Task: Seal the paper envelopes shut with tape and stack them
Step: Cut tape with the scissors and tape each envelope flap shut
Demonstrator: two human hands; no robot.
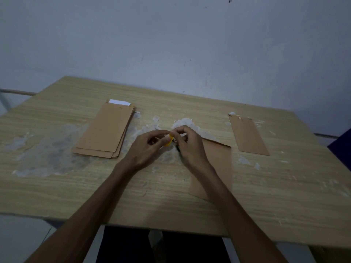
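Matt brown paper envelopes [105, 130] on scuffed wood-grain table [266, 186].

Both my forearms reach forward and converge at the middle. My left hand [150, 144] has its fingers curled, thumb and forefinger pinching. My right hand [187, 142] meets it fingertip to fingertip, fingers bent inward, wrist angled toward the left.

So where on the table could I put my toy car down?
The near-left table, in front of the envelope stack, is bare. So is the near-right corner, below the lone envelope. The middle is crowded: both hands work a yellow thing beside another envelope.
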